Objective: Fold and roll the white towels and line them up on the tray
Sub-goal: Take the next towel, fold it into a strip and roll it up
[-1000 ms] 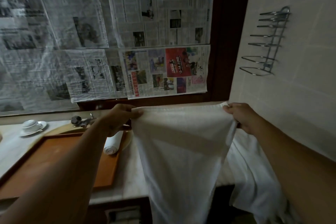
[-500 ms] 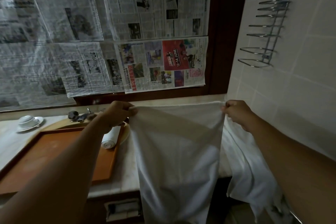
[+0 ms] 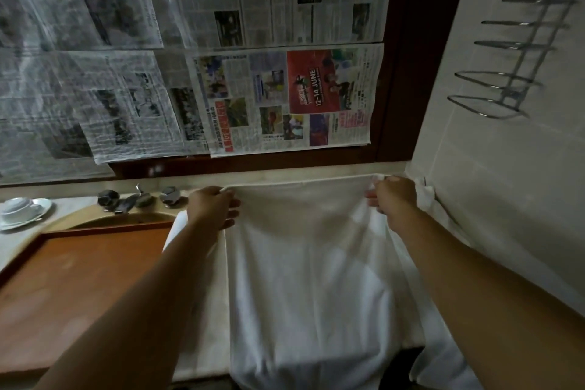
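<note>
A white towel lies spread lengthwise on the marble counter, its near end hanging over the front edge. My left hand pinches its far left corner and my right hand pinches its far right corner, both low at the counter's back. An orange-brown tray sits to the left. The rolled towel that lay on the tray's right side is mostly hidden behind my left forearm; only a white edge shows. More white towel cloth hangs at the right under my right arm.
A white cup and saucer stands at the far left of the counter. Chrome tap fittings sit behind a sink rim. Newspapers cover the window behind. A wire rack hangs on the tiled right wall.
Both hands have carried the towel's top edge forward and down, laying the towel flat on the counter where it earlier hung in the air.
</note>
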Tool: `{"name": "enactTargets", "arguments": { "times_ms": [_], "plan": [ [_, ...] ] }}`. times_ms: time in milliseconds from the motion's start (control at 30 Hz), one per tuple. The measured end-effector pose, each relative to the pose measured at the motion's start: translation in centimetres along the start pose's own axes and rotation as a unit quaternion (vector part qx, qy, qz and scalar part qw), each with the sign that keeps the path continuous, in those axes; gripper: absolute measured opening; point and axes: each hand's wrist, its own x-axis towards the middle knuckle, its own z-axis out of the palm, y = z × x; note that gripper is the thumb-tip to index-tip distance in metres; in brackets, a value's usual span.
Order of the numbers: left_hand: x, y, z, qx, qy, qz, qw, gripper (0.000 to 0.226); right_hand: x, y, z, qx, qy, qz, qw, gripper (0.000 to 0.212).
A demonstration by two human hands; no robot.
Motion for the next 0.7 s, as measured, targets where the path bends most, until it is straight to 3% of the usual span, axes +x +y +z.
{"name": "enactTargets", "arguments": {
  "times_ms": [167,267,333,400,433,500,567,700],
  "plan": [
    [7.5,-0.5,4.3,-0.074,0.067,0.008,0.995,0.022,6.3,-0.7,4.5,0.033,0.013,-0.017,0.999,0.025],
    [12.6,-0.9,7.6,-0.048,0.078,0.032,0.995,0.032,11.8,-0.5,8.0,0.061,0.007,-0.026,0.998,0.014],
    [13.9,-2.5,9.1,0.029,0.064,0.051,0.996,0.054,13.4,1.5,9.9,0.022,-0.029,-0.044,0.998,0.033],
    [14.9,-6.6,11.0,0.207,0.028,0.059,0.976,0.070,14.7,6.0,12.1,-0.095,-0.084,-0.046,0.991,0.050],
    [14.7,-9.3,11.7,0.310,-0.012,0.066,0.948,0.075,14.7,9.2,12.9,-0.193,-0.124,-0.055,0.972,0.054],
    [13.7,-14.8,12.7,0.494,-0.109,0.077,0.859,0.082,13.8,15.0,13.5,-0.425,-0.196,-0.108,0.877,0.063],
    [13.2,-18.8,13.0,0.581,-0.156,0.087,0.794,0.081,13.1,18.6,13.8,-0.527,-0.198,-0.170,0.809,0.071],
    [15.7,-20.6,13.0,0.582,-0.139,0.104,0.795,0.078,15.7,18.6,15.4,-0.543,-0.186,-0.213,0.791,0.076]
  ]
}}
